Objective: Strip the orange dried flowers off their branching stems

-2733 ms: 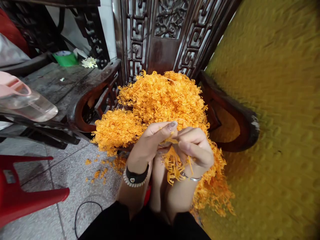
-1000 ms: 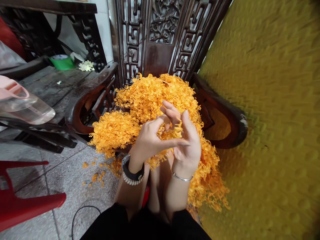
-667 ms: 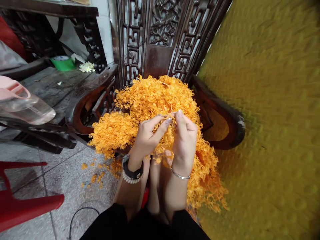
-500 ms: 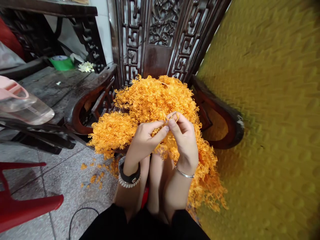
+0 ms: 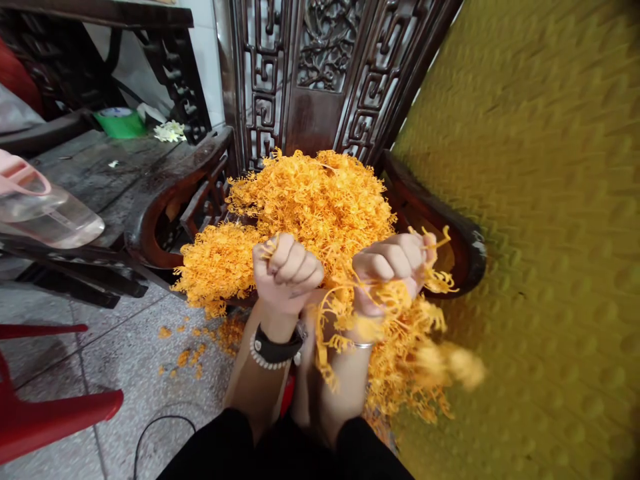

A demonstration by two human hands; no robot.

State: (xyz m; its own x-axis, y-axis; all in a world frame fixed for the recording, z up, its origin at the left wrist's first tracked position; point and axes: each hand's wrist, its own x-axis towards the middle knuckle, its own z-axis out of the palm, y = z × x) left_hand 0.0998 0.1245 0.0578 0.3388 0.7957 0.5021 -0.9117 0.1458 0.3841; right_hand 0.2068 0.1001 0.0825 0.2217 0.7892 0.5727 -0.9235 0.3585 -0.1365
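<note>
1. Head view, hands first: my left hand [image 5: 287,270] and right hand [image 5: 393,263] are both clenched into fists, knuckles up, held apart at nine and three o'clock of each other.
2. Half a second ago the same fingertips were pinched together on one small stem at the middle. Now the fists have drawn sideways away from each other.
3. The orange sprig cluster [image 5: 387,303] sits mostly in my right fist. Its strands spill out at the thumb side and trail down toward six o'clock over my bangle [image 5: 357,345].
4. My left fist shows only a short orange tip at its ten o'clock edge, so I judge that the stem has parted and this hand holds the smaller piece.
5. A blurred orange lump [image 5: 453,363] at four o'clock of my right hand looks to be in motion. I cannot tell whether it is attached.
6. The orange sprig pile [image 5: 310,193] lies at twelve o'clock on the seat of the carved wooden chair [image 5: 435,223], just beyond my knuckles.
7. Loose orange bits [image 5: 185,353] dot the tile floor at eight o'clock, near a red plastic stool [image 5: 55,413].
8. A clear jug with a pink lid [image 5: 45,217] lies at ten o'clock, well apart. A yellow textured sheet [image 5: 545,233] fills three o'clock.
</note>
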